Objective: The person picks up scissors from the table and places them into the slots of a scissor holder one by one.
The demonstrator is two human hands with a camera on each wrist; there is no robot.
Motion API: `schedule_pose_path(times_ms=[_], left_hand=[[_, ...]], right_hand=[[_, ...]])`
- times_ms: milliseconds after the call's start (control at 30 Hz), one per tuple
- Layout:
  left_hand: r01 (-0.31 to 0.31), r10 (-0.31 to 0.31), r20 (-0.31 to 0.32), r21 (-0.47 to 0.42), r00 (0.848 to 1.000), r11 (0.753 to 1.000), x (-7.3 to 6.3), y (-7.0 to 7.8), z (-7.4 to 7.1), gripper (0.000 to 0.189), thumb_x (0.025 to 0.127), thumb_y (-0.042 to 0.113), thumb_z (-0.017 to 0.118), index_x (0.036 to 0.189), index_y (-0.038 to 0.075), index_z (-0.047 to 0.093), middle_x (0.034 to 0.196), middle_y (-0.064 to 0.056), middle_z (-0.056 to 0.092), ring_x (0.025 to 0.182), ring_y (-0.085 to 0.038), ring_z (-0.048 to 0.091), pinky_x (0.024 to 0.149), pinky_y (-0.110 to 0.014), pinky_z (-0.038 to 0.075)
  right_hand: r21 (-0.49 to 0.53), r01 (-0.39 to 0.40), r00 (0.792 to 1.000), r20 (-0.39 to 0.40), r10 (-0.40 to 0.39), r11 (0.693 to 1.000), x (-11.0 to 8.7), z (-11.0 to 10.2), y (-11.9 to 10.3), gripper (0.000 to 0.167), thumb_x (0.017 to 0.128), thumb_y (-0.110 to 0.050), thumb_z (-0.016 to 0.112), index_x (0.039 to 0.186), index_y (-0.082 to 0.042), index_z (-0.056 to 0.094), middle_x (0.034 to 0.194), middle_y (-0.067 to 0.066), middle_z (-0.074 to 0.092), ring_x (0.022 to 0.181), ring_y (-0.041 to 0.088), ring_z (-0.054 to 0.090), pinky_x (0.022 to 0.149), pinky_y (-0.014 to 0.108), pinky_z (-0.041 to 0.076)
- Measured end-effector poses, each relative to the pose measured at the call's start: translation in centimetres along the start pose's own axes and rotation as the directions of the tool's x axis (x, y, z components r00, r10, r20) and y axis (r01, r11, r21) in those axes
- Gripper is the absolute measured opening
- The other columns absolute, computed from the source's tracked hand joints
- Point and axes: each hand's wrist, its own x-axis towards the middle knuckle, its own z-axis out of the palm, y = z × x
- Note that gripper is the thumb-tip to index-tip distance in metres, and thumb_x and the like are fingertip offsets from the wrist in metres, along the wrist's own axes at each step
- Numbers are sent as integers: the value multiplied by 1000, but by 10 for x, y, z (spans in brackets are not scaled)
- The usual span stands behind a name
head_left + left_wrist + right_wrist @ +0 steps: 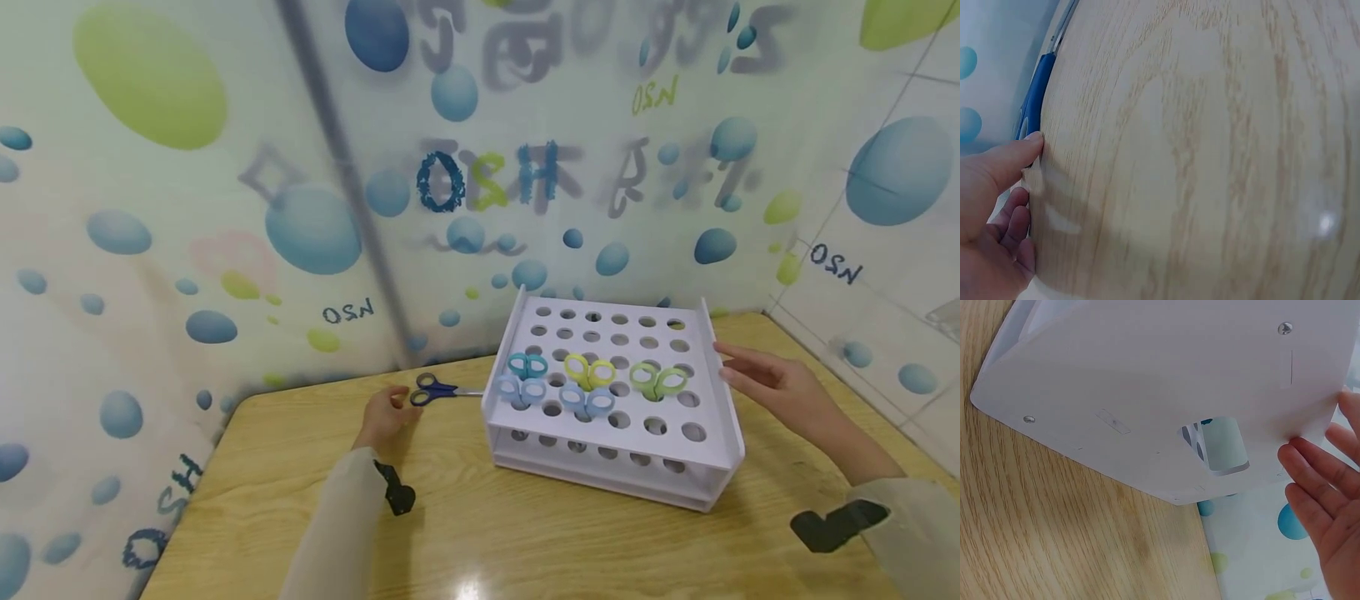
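Note:
My left hand (386, 414) is at the handle loops of dark blue scissors (435, 390), its fingers loosely bent. In the left wrist view, the thumb tip overlaps the end of the blue handle (1036, 94); firm contact cannot be told. The blades point toward a white rack (570, 335) with rows of round holes. Beside its right side panel is my right hand (776, 387), fingers extended, fingertips at the panel (1147, 369). Teal scissors (528, 366), yellow scissors (589, 372), green scissors (657, 381) and two light blue pairs (587, 401) stand handles-up in the rack.
A wooden table (450, 517) carries the rack and the blue scissors. Behind it hangs a pale curtain (405, 275) with blue and green spots. White tiled wall (885, 333) borders the right. The rack's side panel has a rectangular cutout (1225, 444).

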Motion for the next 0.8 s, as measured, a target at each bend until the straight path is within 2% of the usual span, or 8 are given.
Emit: schedule_pose_path(times_ms=[167, 400, 633, 800], left_hand=[[10, -10, 6, -7, 1000, 1000, 0, 3, 2, 44, 82, 9, 68, 122, -5, 55, 106, -25, 57, 95, -35, 55, 78, -45, 46], [-2, 2, -18, 16, 1000, 1000, 0, 7, 4, 41, 81, 11, 69, 118, -3, 58, 100, -23, 60, 89, -32, 56, 75, -43, 46], [-11, 11, -46, 15, 999, 1000, 2, 4, 5, 38, 80, 11, 71, 113, -4, 60, 96, -21, 60, 87, -31, 56, 74, -43, 46], [-32, 32, -19, 11, 999, 999, 2, 4, 3, 36, 80, 10, 71, 110, -6, 61, 97, -20, 59, 88, -31, 55, 76, -44, 45]], right_hand=[[16, 6, 1000, 2, -6, 1000, 0, 0, 0, 49, 94, -26, 54, 135, 0, 43, 126, 28, 48, 88, -21, 42, 68, 10, 43], [14, 4, 1000, 0, -4, 1000, 0, 0, 0, 50, 94, -26, 54, 136, -1, 43, 126, 28, 48, 88, -21, 42, 68, 10, 43], [17, 4, 1000, -2, -4, 1000, 0, 1, -1, 50, 94, -26, 53, 136, -1, 43, 127, 28, 48, 88, -21, 43, 69, 10, 43], [10, -13, 1000, 6, 13, 1000, -2, 0, -1, 51, 94, -27, 53, 137, -2, 42, 127, 28, 48, 88, -21, 42, 69, 10, 43]])
